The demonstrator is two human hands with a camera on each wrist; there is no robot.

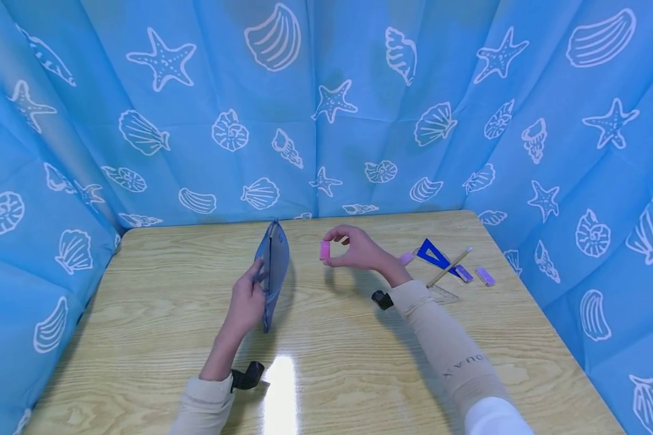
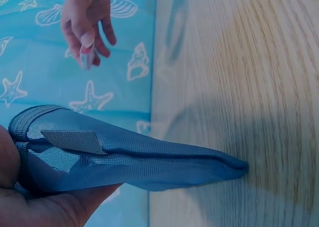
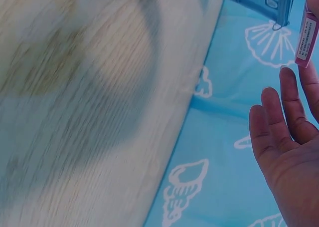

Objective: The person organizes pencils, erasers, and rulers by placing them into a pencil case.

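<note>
My left hand (image 1: 246, 299) grips a blue mesh zip pouch (image 1: 279, 260), held on edge over the table with its zipper side up. In the left wrist view, the pouch's seam (image 2: 164, 157) runs away from my thumb, with a grey fabric tab (image 2: 75, 140) near the hand. To the right of the pouch, my right hand (image 1: 359, 249) pinches a small pink eraser (image 1: 324, 250) between thumb and index finger, above the table and apart from the pouch. Printed text on the eraser (image 3: 305, 40) shows in the right wrist view, where the other fingers are spread.
Beyond my right wrist lie a blue set square (image 1: 425, 249), a pencil (image 1: 449, 267), a clear set square (image 1: 445, 295) and two purple erasers (image 1: 485, 277). A pink piece (image 1: 407, 258) is partly hidden by the wrist. A blue shell-print curtain (image 1: 315, 121) borders the wooden table (image 1: 158, 314).
</note>
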